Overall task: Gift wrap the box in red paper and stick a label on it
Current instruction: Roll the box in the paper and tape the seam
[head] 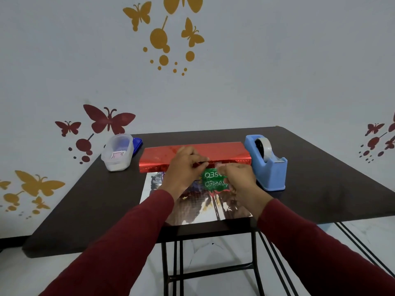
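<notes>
Both hands meet mid-bench (89, 201): left hand (183, 167) pinches the red paper (192, 153) edge, right hand (239, 178) curls round the green box (213, 179). Silver underside lies nearest. A loosened pinch could slacken the fold; tape dispenser (267, 161) sits just beside.

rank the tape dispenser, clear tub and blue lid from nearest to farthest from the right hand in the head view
From the right hand:
1. Tape dispenser, just to its right.
2. Clear tub, far left of the wrapped box.
3. Blue lid, behind the tub, barely farther, nearly tied.
</notes>
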Action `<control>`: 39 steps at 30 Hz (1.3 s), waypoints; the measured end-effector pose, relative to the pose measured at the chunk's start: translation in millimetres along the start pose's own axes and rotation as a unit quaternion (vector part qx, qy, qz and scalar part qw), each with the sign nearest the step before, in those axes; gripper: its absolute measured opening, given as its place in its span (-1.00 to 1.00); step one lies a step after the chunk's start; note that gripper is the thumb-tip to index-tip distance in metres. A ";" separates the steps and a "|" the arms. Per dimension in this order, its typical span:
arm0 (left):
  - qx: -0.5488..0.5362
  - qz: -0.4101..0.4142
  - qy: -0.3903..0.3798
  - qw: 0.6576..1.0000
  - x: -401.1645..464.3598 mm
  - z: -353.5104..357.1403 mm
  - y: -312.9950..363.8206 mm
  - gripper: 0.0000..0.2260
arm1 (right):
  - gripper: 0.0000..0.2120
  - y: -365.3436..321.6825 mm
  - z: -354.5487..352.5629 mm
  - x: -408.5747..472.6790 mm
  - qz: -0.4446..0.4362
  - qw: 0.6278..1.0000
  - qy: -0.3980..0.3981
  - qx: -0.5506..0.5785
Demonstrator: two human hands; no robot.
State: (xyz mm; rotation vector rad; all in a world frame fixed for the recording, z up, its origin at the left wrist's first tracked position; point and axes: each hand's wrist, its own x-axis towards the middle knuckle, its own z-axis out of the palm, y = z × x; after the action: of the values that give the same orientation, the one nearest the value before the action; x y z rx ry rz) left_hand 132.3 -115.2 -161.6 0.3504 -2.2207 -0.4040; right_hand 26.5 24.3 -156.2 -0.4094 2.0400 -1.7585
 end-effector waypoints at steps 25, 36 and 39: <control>0.013 0.012 0.011 1.000 2.1 2.0 -2.3 -0.88 | -0.54 7.9 -6.1 17.4 -0.177 0.904 0.056 -0.385; 0.016 -0.006 -0.002 1.000 2.3 0.4 0.1 -0.86 | -0.53 4.7 -10.2 13.8 -0.207 0.893 0.060 -0.395; 0.008 -0.014 -0.005 1.000 1.2 -0.2 1.1 -0.85 | -0.47 -0.3 -9.4 13.6 -0.211 0.901 0.071 -0.372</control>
State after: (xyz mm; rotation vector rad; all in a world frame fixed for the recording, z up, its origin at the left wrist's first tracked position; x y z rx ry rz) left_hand 131.6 -114.7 -160.2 0.3882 -2.2329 -0.4031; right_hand 10.1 25.9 -156.4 -1.0396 2.8593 -1.1410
